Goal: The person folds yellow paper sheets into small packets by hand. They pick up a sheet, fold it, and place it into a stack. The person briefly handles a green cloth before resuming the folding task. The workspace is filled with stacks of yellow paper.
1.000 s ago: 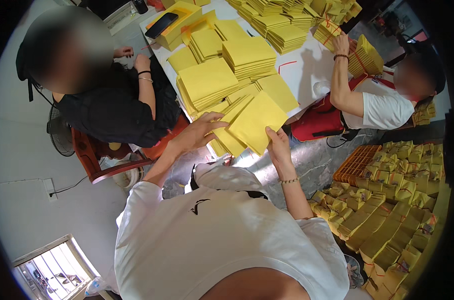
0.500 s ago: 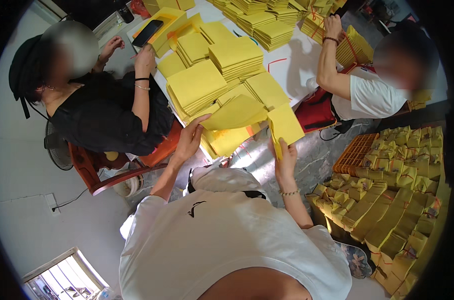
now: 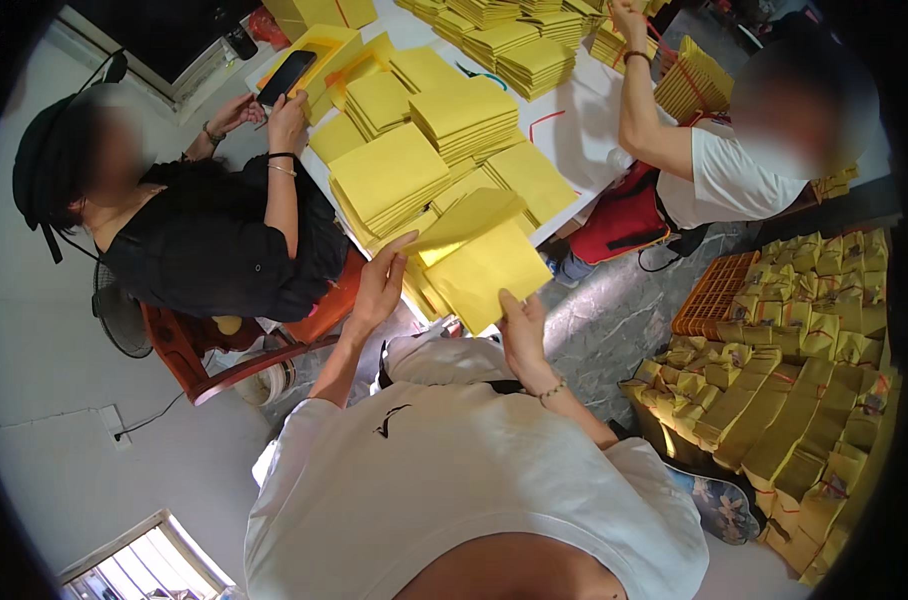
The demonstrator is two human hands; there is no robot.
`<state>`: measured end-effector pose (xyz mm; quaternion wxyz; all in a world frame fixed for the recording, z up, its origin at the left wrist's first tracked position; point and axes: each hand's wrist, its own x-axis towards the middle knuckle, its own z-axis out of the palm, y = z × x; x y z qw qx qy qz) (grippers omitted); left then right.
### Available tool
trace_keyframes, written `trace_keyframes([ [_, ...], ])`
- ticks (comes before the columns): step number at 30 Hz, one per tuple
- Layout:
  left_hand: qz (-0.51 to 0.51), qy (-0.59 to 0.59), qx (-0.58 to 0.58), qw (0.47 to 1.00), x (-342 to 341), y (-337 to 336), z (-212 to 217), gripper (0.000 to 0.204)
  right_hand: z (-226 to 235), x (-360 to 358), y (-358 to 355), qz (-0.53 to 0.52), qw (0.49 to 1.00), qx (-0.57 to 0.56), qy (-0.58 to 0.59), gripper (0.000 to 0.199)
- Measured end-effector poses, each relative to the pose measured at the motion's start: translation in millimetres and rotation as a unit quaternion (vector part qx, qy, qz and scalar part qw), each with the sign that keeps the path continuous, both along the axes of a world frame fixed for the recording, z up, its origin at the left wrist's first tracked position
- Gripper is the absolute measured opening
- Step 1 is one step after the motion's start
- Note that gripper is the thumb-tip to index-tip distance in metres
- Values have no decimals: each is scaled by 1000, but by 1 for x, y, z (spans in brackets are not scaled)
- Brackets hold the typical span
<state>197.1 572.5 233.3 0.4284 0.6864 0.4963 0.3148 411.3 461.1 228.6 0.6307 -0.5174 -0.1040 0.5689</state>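
Between my hands are flat pieces of yellow paper, folded or envelope-like. My left hand (image 3: 379, 287) is closed at the near edge of the table, gripping a curved yellow paper sheet (image 3: 469, 218) whose far side is lifted. My right hand (image 3: 522, 335) pinches the lower right corner of a squarish yellow paper packet (image 3: 489, 270). That packet overlaps the near side of the curved sheet and hides part of what lies under it. Just beyond, stacks of similar yellow packets (image 3: 389, 178) cover the near part of the white table (image 3: 584, 140).
At left, a person in black (image 3: 214, 225) sits by a phone (image 3: 288, 77) lying on a yellow box. Across on the right, another person (image 3: 714, 165) handles bundles with red ties. An orange crate (image 3: 716, 293) and many bundled yellow packets (image 3: 774, 400) stand lower right.
My right hand has moved left with its packet, bringing it over the curved sheet in my left hand. The person on the right has raised a hand away from the bundle.
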Motion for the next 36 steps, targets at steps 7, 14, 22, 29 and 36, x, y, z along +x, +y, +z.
trace_keyframes([
  [7, -100, -4, 67, 993, 0, -3, 29, 47, -3, -17, 33, 46, 998, 34, -5, 33],
  [14, -159, -6, 34, 987, -9, -1, 30, 59, -23, -17, 41, 74, 994, 42, -65, 33],
  [22, -89, 27, 94, 991, 8, -2, 20, 54, -17, -15, 48, 93, 988, 64, -104, 30],
  [29, -23, 86, 187, 978, 21, -4, -3, 59, -31, 18, 50, 136, 954, 68, -259, 26],
  [36, 16, 78, 178, 981, 26, -12, -9, 59, -16, 53, 85, 81, 852, 111, -506, 46],
])
